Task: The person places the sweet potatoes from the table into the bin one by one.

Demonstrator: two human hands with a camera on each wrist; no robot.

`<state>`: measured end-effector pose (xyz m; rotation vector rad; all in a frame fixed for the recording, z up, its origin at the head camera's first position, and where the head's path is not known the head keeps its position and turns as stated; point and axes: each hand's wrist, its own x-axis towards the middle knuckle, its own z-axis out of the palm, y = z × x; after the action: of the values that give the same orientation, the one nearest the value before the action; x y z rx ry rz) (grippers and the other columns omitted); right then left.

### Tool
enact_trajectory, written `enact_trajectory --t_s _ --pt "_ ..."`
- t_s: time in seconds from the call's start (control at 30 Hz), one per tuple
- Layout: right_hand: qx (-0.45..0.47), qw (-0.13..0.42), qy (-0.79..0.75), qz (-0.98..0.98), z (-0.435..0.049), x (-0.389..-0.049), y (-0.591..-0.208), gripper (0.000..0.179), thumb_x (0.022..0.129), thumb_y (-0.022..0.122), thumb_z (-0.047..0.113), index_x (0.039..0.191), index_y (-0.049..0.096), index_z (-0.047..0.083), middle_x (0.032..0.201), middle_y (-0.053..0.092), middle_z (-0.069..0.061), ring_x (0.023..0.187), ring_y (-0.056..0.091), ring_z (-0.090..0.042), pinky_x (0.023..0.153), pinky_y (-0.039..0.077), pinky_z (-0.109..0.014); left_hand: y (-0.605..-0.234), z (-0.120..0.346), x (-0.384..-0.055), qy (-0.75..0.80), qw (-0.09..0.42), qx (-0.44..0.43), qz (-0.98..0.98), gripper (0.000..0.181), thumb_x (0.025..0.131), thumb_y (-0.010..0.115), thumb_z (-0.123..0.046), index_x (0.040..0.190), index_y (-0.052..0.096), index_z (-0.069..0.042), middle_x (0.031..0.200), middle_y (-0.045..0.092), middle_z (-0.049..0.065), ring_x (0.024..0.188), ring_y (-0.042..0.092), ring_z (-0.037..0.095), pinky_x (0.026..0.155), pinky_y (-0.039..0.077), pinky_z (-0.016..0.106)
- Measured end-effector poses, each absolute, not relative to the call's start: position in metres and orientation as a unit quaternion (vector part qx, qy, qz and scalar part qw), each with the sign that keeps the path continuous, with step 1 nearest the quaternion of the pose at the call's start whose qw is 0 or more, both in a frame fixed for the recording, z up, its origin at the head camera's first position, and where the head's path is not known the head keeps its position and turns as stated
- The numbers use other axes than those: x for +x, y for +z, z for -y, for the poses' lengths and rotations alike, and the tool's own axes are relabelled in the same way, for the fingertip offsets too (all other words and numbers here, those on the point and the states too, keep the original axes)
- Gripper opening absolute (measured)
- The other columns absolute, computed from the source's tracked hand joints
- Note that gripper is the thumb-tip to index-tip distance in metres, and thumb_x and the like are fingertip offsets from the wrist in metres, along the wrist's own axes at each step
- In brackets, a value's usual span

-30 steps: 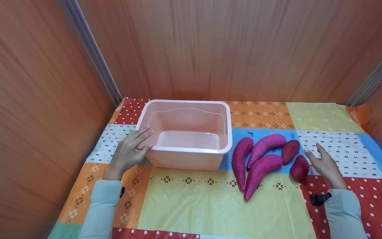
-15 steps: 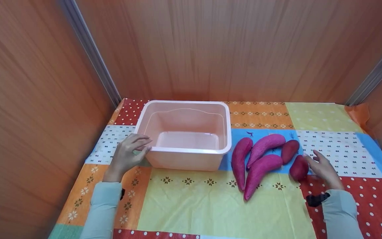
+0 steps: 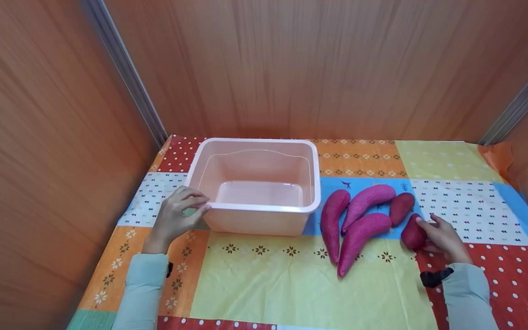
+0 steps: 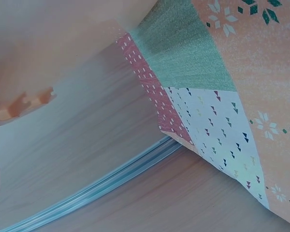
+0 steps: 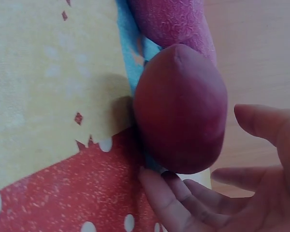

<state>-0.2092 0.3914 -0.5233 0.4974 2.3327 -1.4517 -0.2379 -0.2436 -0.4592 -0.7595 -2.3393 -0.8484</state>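
My left hand point(image 3: 174, 217) pinches the near left corner of a pale pink plastic tub point(image 3: 264, 222) between thumb and fingers. Nothing lies inside the tub. At the right, my right hand point(image 3: 445, 236) is beside a dark red mango-like fruit point(image 3: 413, 233). The right wrist view has the thumb apart from this fruit point(image 5: 183, 111), while the fingers point(image 5: 166, 200) extend along its near end. Whether they touch it I cannot tell. Another dark red fruit point(image 3: 402, 209) lies just behind. The left wrist view shows part of the tub's underside point(image 4: 48, 43).
Three long, curved magenta vegetables, like sweet potatoes point(image 3: 365, 240), lie between the tub and the red fruits. A patchwork cloth point(image 3: 310, 284) covers the table. Wood-grain panels point(image 3: 291, 68) stand behind and at both sides.
My right hand has moved left and slightly down, up to the nearer red fruit. The left fingers have closed onto the tub's rim. The tub and produce look unmoved.
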Motion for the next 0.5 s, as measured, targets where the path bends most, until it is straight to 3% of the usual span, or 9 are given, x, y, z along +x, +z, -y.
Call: enact_trajectory --t_s 0.17,0.3,0.5 --pt "0.192 0.174 -0.524 -0.811 -0.391 -0.2085 -0.5269 0.093 0.097 0.039 0.054 0.148 -0.011 -0.005 0.152 0.007 -0.038 0.135 0.03 -0.05 0.095 0.05 -0.049 -0.4607 0.2424 -0.2375 -0.326 0.259 -0.289 0.862 0.017 0.079 0.08 -0.015 0.096 0.078 -0.013 0.096 0.072 -0.003 0.095 0.064 0.015 0.088 0.056 0.041" --pt "0.192 0.174 -0.526 -0.81 -0.3907 -0.2084 -0.528 0.092 0.098 0.038 0.052 0.148 -0.009 -0.008 0.151 0.01 -0.039 0.132 0.036 -0.048 0.099 0.046 -0.05 -0.4622 0.2419 -0.2372 -0.339 0.258 -0.297 0.855 0.018 0.078 0.079 -0.011 0.097 0.078 -0.012 0.096 0.072 -0.002 0.093 0.065 0.016 0.088 0.056 0.04" --pt "0.186 0.176 -0.524 -0.812 -0.3906 -0.2092 -0.5295 0.088 0.098 0.038 0.052 0.149 0.002 -0.011 0.148 0.021 -0.037 0.106 0.06 -0.022 0.095 0.053 -0.041 -0.4589 0.2413 -0.2352 -0.363 0.238 -0.3 0.849 0.02 0.08 0.076 -0.007 0.099 0.077 -0.011 0.097 0.072 -0.002 0.093 0.066 0.015 0.09 0.054 0.023"
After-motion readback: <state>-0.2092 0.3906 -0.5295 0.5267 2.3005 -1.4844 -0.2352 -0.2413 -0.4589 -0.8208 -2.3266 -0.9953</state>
